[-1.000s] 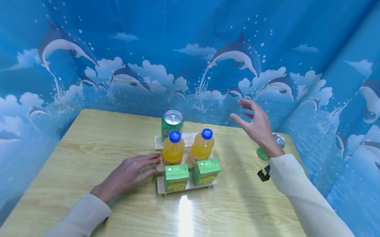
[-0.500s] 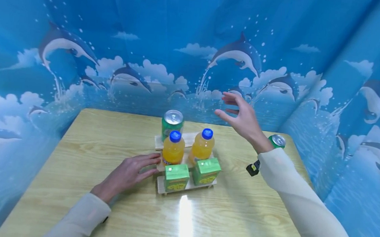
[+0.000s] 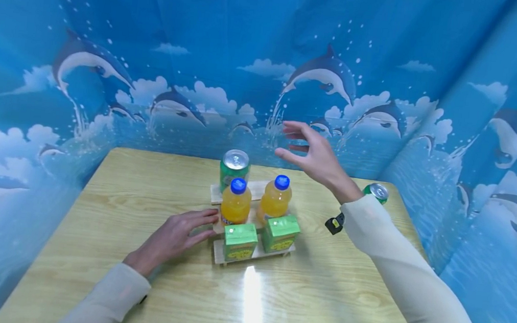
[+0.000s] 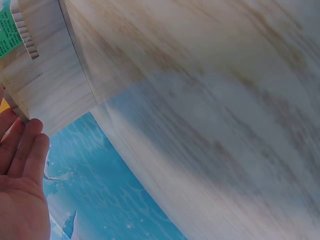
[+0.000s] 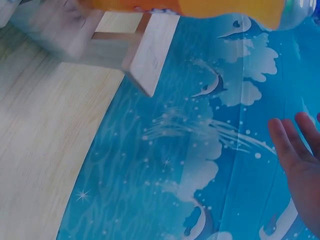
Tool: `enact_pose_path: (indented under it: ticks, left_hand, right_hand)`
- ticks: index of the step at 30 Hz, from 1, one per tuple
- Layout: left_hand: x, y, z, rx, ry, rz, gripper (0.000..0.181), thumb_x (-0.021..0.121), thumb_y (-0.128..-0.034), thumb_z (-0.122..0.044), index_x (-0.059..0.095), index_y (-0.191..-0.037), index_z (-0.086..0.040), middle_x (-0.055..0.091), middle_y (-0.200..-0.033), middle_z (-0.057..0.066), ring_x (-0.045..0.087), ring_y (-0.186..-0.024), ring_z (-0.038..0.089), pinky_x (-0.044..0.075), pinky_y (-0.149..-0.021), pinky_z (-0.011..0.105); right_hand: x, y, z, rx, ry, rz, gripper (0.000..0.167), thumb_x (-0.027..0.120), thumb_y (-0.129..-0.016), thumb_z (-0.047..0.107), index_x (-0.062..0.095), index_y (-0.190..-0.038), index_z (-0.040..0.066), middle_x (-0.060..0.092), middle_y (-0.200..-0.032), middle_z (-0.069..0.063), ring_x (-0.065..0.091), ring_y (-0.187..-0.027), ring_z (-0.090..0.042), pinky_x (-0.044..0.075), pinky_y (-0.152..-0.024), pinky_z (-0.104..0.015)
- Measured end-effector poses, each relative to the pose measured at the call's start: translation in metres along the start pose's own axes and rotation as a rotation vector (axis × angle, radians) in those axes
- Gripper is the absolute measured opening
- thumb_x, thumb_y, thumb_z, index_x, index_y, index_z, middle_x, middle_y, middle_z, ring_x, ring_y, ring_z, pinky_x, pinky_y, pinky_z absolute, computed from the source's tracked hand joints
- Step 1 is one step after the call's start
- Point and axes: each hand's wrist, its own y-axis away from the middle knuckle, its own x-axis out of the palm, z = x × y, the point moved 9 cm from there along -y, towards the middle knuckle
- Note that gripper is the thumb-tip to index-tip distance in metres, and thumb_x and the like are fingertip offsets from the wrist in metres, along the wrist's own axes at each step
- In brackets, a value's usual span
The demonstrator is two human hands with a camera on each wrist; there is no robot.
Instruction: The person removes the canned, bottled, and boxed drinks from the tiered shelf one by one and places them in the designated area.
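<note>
Pale-wood tiered rack [image 3: 258, 252] w/ blue-capped orange btls [image 3: 236, 205], green cartons [image 3: 239, 243] & can [image 3: 233, 170] (11 o'clock) sits mid worktop [image 3: 120, 216], L grip [image 3: 175, 236] relaxed at its 9 o'clock edge, R grip [image 3: 315, 156] loose, raised approx 1 o'clock.

Head view bright; white glare streak [image 3: 251, 304] toward desk's [image 3: 136, 186] near edge, soft shadow toward near right corner; left wrist dimmer, broadly shadowed; right wrist smeared around stepped rack [image 5: 107, 54].

The left hand [image 3: 175, 236] is placed at the left side of the wooden rack [image 3: 257, 188], fingertips brought to its edge. The right hand [image 3: 314, 155] is held raised by the rack's rear right, fingers slightly curved, thumb parted. Each forearm is angled in from the rack's near side.
</note>
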Motion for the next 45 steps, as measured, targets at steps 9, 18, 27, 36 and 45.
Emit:
enact_pose_path:
  ticks: [9,18,27,36,45]
  left_hand:
    - [0.0,0.0,0.001,-0.005,0.005,0.0,0.047,0.085,-0.096,-0.018,0.072,-0.14,-0.01,0.068,-0.151,0.011,0.072,-0.131,0.032,0.063,-0.105,0.046]
    - [0.001,-0.001,0.002,-0.013,0.01,0.011,0.046,0.084,-0.0968,-0.02,0.072,-0.14,-0.01,0.067,-0.151,0.011,0.072,-0.131,0.032,0.063,-0.106,0.047]
    - [0.0,0.0,0.002,-0.021,0.021,0.012,0.047,0.084,-0.0969,-0.02,0.071,-0.141,-0.01,0.067,-0.152,0.01,0.071,-0.132,0.032,0.062,-0.107,0.048]
    - [0.0,-0.001,0.001,-0.012,0.006,0.006,0.046,0.084,-0.0973,-0.021,0.072,-0.14,-0.01,0.068,-0.151,0.01,0.072,-0.132,0.031,0.063,-0.106,0.046]
    - [-0.002,0.0,0.0,0.002,0.009,-0.003,0.045,0.085,-0.0962,-0.019,0.073,-0.139,-0.009,0.068,-0.151,0.012,0.072,-0.131,0.032,0.063,-0.106,0.047]
  right_hand:
    - [0.015,-0.007,0.013,-0.032,-0.011,0.074,0.072,0.079,-0.101,0.038,0.048,-0.163,0.021,0.057,-0.161,-0.007,0.06,-0.143,-0.026,0.054,-0.121,-0.051]
    - [0.032,-0.012,0.024,-0.051,-0.006,0.183,0.07,0.078,-0.101,0.04,0.049,-0.163,0.024,0.053,-0.165,-0.002,0.055,-0.149,-0.026,0.051,-0.124,-0.052]
    - [0.056,-0.016,0.03,-0.083,-0.035,0.332,0.072,0.077,-0.099,0.04,0.05,-0.162,0.02,0.051,-0.167,-0.002,0.051,-0.152,-0.028,0.048,-0.126,-0.055]
    - [0.071,-0.018,0.036,-0.08,-0.069,0.436,0.071,0.075,-0.1,0.039,0.05,-0.162,0.017,0.049,-0.168,-0.003,0.05,-0.153,-0.029,0.048,-0.126,-0.053]
    - [0.082,-0.02,0.035,-0.051,-0.117,0.49,0.072,0.074,-0.099,0.038,0.048,-0.163,0.018,0.05,-0.168,-0.004,0.053,-0.15,-0.027,0.049,-0.125,-0.055]
